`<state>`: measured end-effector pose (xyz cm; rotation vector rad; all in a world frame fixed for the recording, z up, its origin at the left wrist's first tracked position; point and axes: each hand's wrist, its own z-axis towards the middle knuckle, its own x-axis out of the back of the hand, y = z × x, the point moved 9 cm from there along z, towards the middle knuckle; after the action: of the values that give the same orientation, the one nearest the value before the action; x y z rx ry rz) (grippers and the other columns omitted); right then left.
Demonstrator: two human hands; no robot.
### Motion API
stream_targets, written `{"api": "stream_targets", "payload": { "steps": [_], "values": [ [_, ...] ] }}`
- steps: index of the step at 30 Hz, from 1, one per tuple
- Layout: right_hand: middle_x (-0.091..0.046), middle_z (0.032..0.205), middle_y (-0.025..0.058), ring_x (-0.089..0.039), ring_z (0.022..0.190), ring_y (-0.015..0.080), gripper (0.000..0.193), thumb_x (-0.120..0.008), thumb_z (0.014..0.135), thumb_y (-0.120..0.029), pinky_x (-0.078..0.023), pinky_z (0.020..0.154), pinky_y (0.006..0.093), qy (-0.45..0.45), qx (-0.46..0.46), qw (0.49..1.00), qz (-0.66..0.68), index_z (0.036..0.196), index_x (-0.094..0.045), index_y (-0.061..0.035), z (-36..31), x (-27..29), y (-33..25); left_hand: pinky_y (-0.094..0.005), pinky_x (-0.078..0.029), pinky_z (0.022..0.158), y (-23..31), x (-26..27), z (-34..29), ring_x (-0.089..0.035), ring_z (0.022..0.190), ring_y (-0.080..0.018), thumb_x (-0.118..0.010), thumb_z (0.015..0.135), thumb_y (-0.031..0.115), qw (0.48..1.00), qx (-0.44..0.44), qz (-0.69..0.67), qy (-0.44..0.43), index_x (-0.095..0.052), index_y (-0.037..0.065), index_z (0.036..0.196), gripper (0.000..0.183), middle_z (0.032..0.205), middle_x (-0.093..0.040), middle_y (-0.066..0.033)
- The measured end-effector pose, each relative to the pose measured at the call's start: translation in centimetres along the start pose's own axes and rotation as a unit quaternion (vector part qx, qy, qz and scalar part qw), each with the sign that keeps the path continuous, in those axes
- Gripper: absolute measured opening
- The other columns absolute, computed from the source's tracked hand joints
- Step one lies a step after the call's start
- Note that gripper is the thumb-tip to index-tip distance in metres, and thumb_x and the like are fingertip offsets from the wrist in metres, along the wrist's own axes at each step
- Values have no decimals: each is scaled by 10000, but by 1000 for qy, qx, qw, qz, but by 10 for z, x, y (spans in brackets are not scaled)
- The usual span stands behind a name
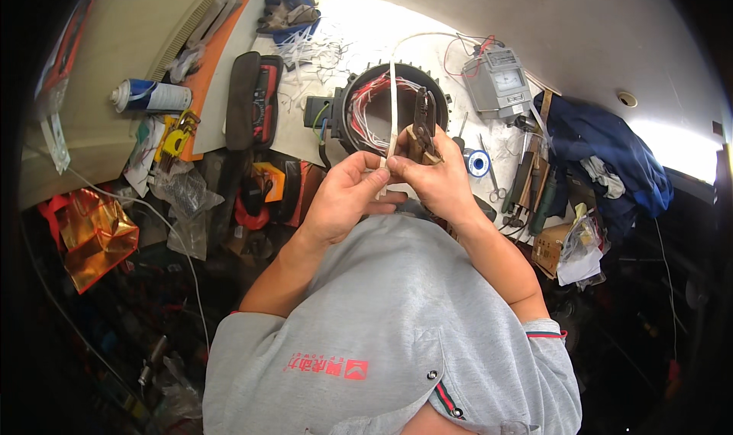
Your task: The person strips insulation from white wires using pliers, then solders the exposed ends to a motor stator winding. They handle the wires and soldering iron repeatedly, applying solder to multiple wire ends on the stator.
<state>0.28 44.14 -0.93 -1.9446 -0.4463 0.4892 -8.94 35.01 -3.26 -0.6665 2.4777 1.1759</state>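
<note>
The left hand (347,190) pinched a pale cord (394,99) between thumb and fingertips, just below the centre of the frame. The right hand (437,177) met it there, thumb tip at the cord, its other fingers wrapped around pliers (424,122) that pointed up the frame; whether their jaws stood apart, I could not tell. From the fingers the cord ran up across the housing (348,106) at upper centre, then curved right toward the meter (495,80).

Inside the housing lay red and white wires (359,118). With the plier tips so near, a careless swing might have nicked one. The right hand's double load probably weakened its pinch, so the cord could have slipped; a hard pull might have dragged on whatever held its far end, which was unclear.

Right of the hands lay a blue-hubbed spool (479,162) and scissors (497,187), near enough for a stray elbow to knock. Farther out were a dark blue cloth (611,145) at right, a black-and-red case (263,103) at upper left, and a spray can (153,97) beyond it
</note>
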Motion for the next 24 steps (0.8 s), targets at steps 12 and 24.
{"api": "stream_targets", "payload": {
  "steps": [12,24],
  "values": [
    [-635,923,73,-630,826,124,253,-704,840,14,-543,714,291,-1,-37,999,17,1036,-544,17,-2,3,3,-309,-578,820,2,-2,4,-695,975,-189,-517,1043,172,999,-29,38,12,-567,-9,1184,235,1099,-678,-108],
    [-542,1104,21,-512,1037,105,579,-675,872,-197,-410,934,255,-215,-242,940,-110,1404,-487,-71,-45,21,26,-275,-581,710,27,14,-22,-708,816,-176,-536,1019,124,993,-54,100,36,-631,-46,1153,236,932,-710,-110]
  ]
}}
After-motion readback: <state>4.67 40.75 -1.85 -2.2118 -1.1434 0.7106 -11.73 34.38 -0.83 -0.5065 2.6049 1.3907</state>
